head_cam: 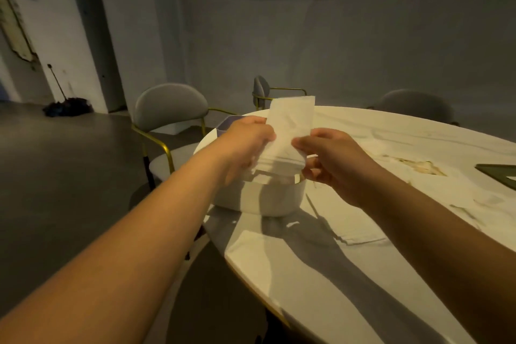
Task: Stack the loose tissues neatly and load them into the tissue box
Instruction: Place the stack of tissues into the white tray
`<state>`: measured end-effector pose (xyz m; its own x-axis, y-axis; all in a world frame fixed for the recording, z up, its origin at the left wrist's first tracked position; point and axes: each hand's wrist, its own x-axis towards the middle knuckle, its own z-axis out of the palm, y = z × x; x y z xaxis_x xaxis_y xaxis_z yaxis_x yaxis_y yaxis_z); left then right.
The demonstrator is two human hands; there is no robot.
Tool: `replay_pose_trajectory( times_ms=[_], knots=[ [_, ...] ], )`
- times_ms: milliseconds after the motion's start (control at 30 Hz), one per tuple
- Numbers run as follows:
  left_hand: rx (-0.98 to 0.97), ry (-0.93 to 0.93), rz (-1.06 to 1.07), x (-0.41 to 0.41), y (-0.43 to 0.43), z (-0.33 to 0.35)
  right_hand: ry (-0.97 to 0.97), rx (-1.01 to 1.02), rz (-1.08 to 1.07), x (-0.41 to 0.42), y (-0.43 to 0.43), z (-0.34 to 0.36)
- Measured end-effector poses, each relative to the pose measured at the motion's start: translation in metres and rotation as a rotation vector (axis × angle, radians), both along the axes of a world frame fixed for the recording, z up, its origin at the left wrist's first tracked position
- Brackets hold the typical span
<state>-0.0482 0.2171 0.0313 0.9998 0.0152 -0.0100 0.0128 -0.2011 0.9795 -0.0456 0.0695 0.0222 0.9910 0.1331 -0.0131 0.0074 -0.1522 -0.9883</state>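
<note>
Pinching tissue stack (290,126) above tissue box (259,198): left hand (245,142), right hand (332,159); loose sheets (360,232) on table (293,274), chair (170,103) beyond.

hands (245,138) (335,156) 2 | tissue stack (290,126) 1 | tissue box (259,200) 1 | chairs (170,103) (261,89) (413,105) 3

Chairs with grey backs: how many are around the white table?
3. One grey round-backed chair with gold frame stands left of the white table, one beyond the held white tissue, one far right. Others may be hidden.
</note>
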Motion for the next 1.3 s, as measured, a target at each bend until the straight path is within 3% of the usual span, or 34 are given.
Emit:
replay_pose_trajectory(
  times_ms=[167,300,567,667,733,833,1000,1300],
  knots=[
    [0.226,0.049,0.017,0.015,0.014,-0.011,-0.084,-0.362,-0.102,0.017,0.009,-0.006],
    [0.436,0.044,-0.018,0.019,0.02,-0.017,-0.117,-0.624,-0.038,0.025,0.009,-0.009],
    [0.774,-0.001,-0.091,0.021,0.019,-0.016,-0.02,-0.75,0.041,0.032,0.009,0.0],
    [0.959,-0.132,-0.047,0.023,0.019,-0.007,-0.12,-0.802,0.032,0.036,0.007,0.008],
    [0.96,-0.216,-0.042,0.023,0.022,0.001,-0.272,-0.871,0.014,0.038,0.006,0.013],
    [0.937,-0.212,-0.204,0.027,0.027,0.01,-0.375,-0.925,0.115,0.035,0.003,0.018],
    [1.103,-0.021,-0.363,0.036,0.025,0.009,-0.334,-1.11,0.279,0.034,0.009,0.013],
    [1.139,-0.033,-0.382,0.047,0.029,-0.016,-0.278,-1.228,0.365,0.047,0.02,0.005]
  ],
)
